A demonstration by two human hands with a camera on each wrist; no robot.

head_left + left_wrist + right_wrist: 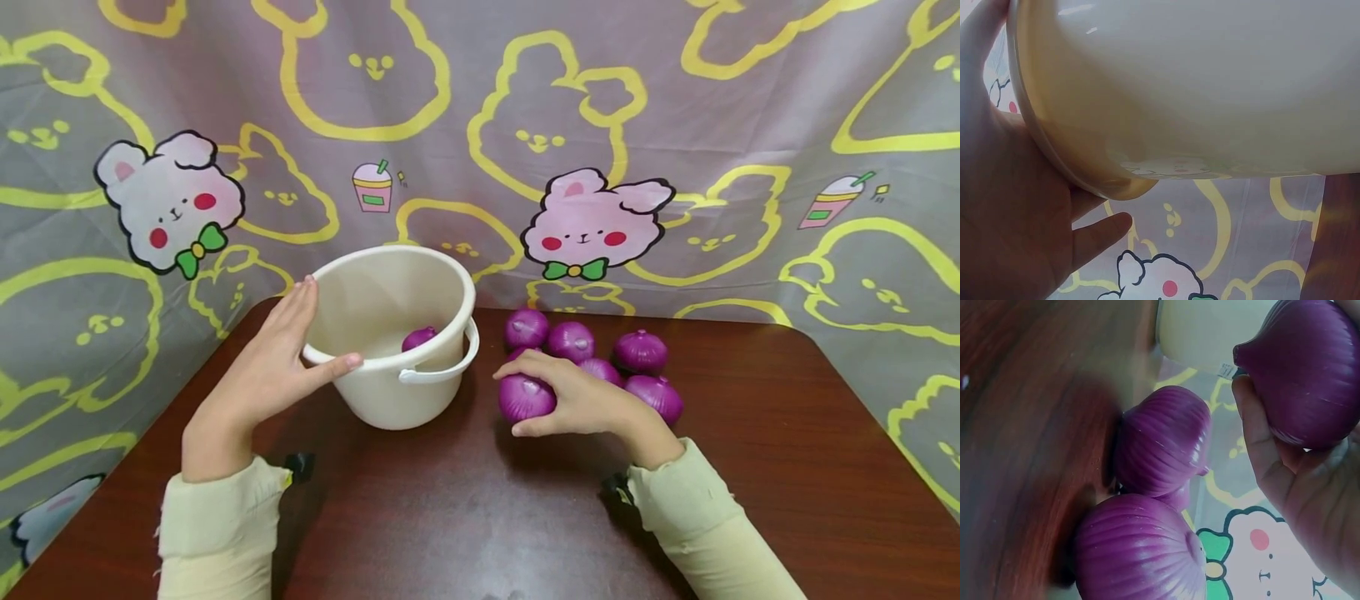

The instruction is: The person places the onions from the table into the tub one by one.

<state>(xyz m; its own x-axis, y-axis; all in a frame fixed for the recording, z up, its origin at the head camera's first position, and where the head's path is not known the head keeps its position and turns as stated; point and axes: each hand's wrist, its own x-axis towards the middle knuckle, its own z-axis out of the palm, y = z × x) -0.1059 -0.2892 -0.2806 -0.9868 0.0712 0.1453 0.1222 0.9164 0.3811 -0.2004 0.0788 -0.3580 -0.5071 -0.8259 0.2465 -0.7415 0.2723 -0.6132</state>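
Observation:
A purple onion (pixel 527 398) is gripped between the thumb and fingers of my right hand (pixel 581 396), raised over the table. In the right wrist view the held onion (pixel 1310 375) shows its pointed stem. My left hand (pixel 270 358) spreads against the left side of a cream bucket (pixel 397 396), fingers straight along the rim and thumb at the near rim. The left wrist view shows the palm close beside the bucket wall (pixel 1197 87). Inside the bucket lies one onion (pixel 418 338), partly hidden by the near wall.
Several more onions sit grouped behind and right of my right hand, among them one at the back (pixel 527 328) and one at the right (pixel 655 398). The bucket's white handle (pixel 442 373) hangs on its right side. A patterned cloth (pixel 465 167) stands behind the brown table (pixel 420 508).

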